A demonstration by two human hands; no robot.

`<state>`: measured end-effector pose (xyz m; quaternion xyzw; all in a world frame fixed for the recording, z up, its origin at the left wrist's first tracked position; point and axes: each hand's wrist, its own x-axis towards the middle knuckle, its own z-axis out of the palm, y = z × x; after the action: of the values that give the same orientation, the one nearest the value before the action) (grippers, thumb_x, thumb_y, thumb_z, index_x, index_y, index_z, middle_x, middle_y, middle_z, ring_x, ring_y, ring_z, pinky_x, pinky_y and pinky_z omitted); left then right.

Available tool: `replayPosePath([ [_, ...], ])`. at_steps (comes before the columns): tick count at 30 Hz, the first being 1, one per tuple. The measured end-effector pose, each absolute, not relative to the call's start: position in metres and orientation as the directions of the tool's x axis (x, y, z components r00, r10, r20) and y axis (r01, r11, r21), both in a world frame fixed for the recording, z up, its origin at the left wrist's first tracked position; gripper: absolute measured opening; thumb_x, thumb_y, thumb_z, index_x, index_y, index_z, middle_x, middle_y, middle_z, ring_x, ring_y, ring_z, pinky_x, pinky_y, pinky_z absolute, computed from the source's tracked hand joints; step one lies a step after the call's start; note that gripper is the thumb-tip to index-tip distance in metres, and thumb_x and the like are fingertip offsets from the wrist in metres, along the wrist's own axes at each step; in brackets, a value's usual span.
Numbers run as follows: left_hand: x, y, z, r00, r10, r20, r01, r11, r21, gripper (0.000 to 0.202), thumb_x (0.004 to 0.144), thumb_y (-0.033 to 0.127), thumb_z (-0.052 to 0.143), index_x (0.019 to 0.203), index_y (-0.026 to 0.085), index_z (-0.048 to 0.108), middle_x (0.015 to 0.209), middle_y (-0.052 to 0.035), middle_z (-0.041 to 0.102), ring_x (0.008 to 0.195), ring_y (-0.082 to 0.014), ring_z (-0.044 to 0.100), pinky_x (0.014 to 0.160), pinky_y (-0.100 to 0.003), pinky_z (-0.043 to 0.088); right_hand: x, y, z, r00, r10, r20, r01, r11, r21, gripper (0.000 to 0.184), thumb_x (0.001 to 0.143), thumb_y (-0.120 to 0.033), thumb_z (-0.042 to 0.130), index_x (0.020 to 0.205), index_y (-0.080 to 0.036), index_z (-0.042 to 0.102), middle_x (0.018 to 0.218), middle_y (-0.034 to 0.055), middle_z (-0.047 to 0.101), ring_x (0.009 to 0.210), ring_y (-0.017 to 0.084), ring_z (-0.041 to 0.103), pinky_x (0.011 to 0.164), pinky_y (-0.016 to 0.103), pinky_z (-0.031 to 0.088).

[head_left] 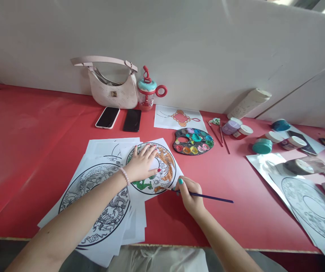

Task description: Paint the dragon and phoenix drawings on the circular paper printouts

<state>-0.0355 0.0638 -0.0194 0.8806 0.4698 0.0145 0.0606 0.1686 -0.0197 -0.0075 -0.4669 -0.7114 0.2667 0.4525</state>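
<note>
My left hand [142, 164] lies flat with fingers spread on a sheet with a round printed design [171, 151]. Parts of that design are painted orange and green; the hand covers some of its middle and left. In my right hand [190, 192] is a thin dark-blue paintbrush [213, 197], pinched near its bristle end. Its tip meets the lower edge of the design, by an orange patch. Up and to the right of the sheet sits a dark paint palette [176, 133] with several wells of colour.
Larger uncoloured prints [94, 211] lie under my left forearm. Behind them are a white phone [107, 118], a black phone [132, 120], a pale handbag [114, 92] and a red-handled cup [147, 94]. Paint jars [262, 146], loose brushes [216, 134] and another print [307, 204] occupy the right.
</note>
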Motion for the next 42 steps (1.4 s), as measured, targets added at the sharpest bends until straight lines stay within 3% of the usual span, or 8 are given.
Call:
replayPosePath([
  [7, -0.036, 0.064, -0.02, 0.56, 0.828, -0.031, 0.825, -0.553, 0.118, 0.07, 0.09, 0.057, 0.038, 0.147, 0.018, 0.026, 0.156, -0.0105, 0.021, 0.143, -0.0337, 0.014, 0.112, -0.063, 0.011, 0.18, -0.017, -0.011, 0.092, 0.936, 0.34, 0.483, 0.257, -0.837, 0.047, 0.095, -0.038, 0.039, 0.054, -0.018, 0.052, 0.046, 0.0001, 0.048, 0.043, 0.012, 0.046, 0.045, 0.026, 0.036],
  [14, -0.036, 0.064, -0.018, 0.559, 0.828, -0.044, 0.826, -0.552, 0.117, 0.071, 0.09, 0.057, 0.038, 0.147, 0.017, 0.025, 0.157, -0.0106, 0.02, 0.144, -0.0323, 0.013, 0.112, -0.063, 0.01, 0.166, -0.024, -0.007, -0.241, 0.864, 0.442, 0.361, 0.502, -0.786, 0.042, 0.097, -0.026, 0.034, 0.06, -0.019, 0.053, 0.053, 0.0013, 0.05, 0.05, 0.012, 0.049, 0.051, 0.027, 0.039],
  [17, -0.035, 0.063, -0.017, 0.559, 0.828, -0.039, 0.825, -0.552, 0.119, 0.072, 0.09, 0.056, 0.039, 0.147, 0.015, 0.025, 0.156, -0.0114, 0.02, 0.144, -0.0322, 0.013, 0.112, -0.064, 0.01, 0.163, -0.025, -0.008, -0.289, 0.839, 0.461, 0.387, 0.543, -0.745, 0.04, 0.096, -0.023, 0.035, 0.06, -0.019, 0.051, 0.053, 0.0012, 0.048, 0.051, 0.012, 0.048, 0.051, 0.026, 0.038],
  [31, -0.035, 0.063, -0.015, 0.563, 0.824, -0.061, 0.824, -0.555, 0.118, 0.07, 0.09, 0.055, 0.039, 0.147, 0.016, 0.026, 0.157, -0.0106, 0.019, 0.144, -0.0331, 0.013, 0.112, -0.064, 0.011, 0.183, -0.017, -0.011, 0.152, 0.891, 0.427, 0.568, 0.275, -0.776, 0.051, 0.097, -0.037, 0.036, 0.051, -0.02, 0.049, 0.046, 0.0007, 0.046, 0.043, 0.012, 0.043, 0.045, 0.028, 0.033],
  [34, -0.035, 0.064, -0.016, 0.56, 0.826, -0.063, 0.826, -0.551, 0.123, 0.07, 0.09, 0.056, 0.038, 0.147, 0.016, 0.026, 0.157, -0.0107, 0.019, 0.144, -0.0329, 0.013, 0.112, -0.065, 0.011, 0.183, -0.018, -0.011, 0.092, 0.9, 0.425, 0.519, 0.321, -0.792, 0.049, 0.097, -0.035, 0.035, 0.053, -0.019, 0.05, 0.048, 0.0008, 0.046, 0.044, 0.012, 0.044, 0.046, 0.028, 0.034],
  [40, -0.036, 0.064, -0.019, 0.567, 0.823, -0.032, 0.82, -0.56, 0.119, 0.072, 0.091, 0.058, 0.035, 0.147, 0.015, 0.026, 0.157, -0.0105, 0.019, 0.144, -0.0321, 0.013, 0.112, -0.065, 0.011, 0.175, -0.021, -0.006, -0.274, 0.826, 0.493, 0.389, 0.564, -0.728, 0.044, 0.097, -0.027, 0.032, 0.059, -0.019, 0.051, 0.052, 0.0022, 0.049, 0.05, 0.013, 0.047, 0.05, 0.028, 0.038],
  [42, -0.036, 0.064, -0.019, 0.567, 0.823, -0.034, 0.82, -0.559, 0.122, 0.072, 0.091, 0.059, 0.035, 0.147, 0.015, 0.026, 0.157, -0.0108, 0.02, 0.144, -0.0326, 0.013, 0.112, -0.064, 0.01, 0.174, -0.02, -0.006, -0.262, 0.833, 0.487, 0.43, 0.553, -0.714, 0.044, 0.097, -0.027, 0.033, 0.057, -0.02, 0.05, 0.051, 0.0019, 0.048, 0.048, 0.013, 0.046, 0.05, 0.028, 0.036],
])
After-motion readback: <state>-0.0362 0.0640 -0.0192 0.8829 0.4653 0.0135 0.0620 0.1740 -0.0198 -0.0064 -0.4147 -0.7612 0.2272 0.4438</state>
